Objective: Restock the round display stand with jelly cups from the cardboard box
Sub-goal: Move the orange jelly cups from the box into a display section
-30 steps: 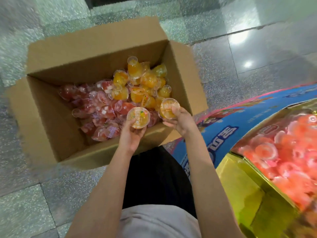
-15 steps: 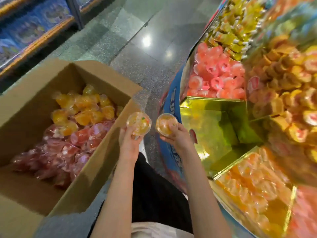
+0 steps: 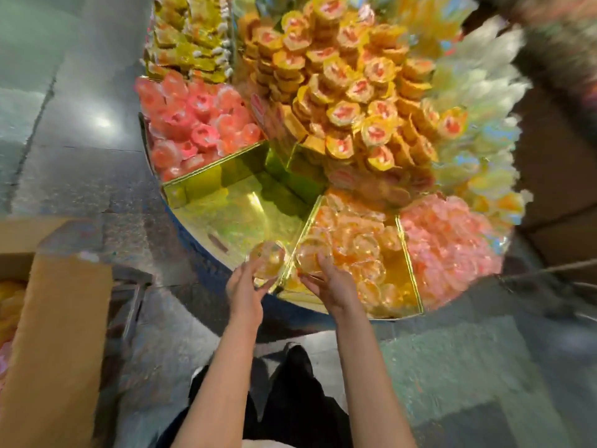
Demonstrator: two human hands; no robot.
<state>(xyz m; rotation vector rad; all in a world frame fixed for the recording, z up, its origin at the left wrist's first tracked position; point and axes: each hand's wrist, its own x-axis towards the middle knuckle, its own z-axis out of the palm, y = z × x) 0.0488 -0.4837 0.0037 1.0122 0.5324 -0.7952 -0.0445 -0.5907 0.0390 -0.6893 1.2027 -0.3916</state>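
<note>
Two jelly cups are held over the near edge of the round display stand [image 3: 181, 227], one in each hand. The left cup [image 3: 268, 258] is gripped by the left hand [image 3: 244, 291], fingers curled round its underside, and it hangs over the bare gold-lined compartment [image 3: 232, 215]; it appears to be carried lid-up so that it can be set down without tipping. The right cup [image 3: 311, 255] is clasped by the right hand [image 3: 332, 286], fingers wrapped over its near side, just across the gold divider [image 3: 307, 227], above the compartment of orange cups [image 3: 365, 253], which is only partly filled and shows gold floor at its near corner. From this placing it is judged that each cup is being brought to a section that needs stock, though whether the left cup is meant for the bare section or for the orange one cannot be told. Neither cup is yet released; motion blur softens both. Further out, a section of pink cups [image 3: 197, 124] lies to the left of the bare one, another pink section [image 3: 452, 250] to the right, and a raised mound of yellow-wrapped sweets [image 3: 349, 92] fills the middle. The cardboard box [image 3: 58, 334] stands on the floor [image 3: 80, 140] at the left, well apart from the hands, with a little of its orange contents seen at the frame edge.
</note>
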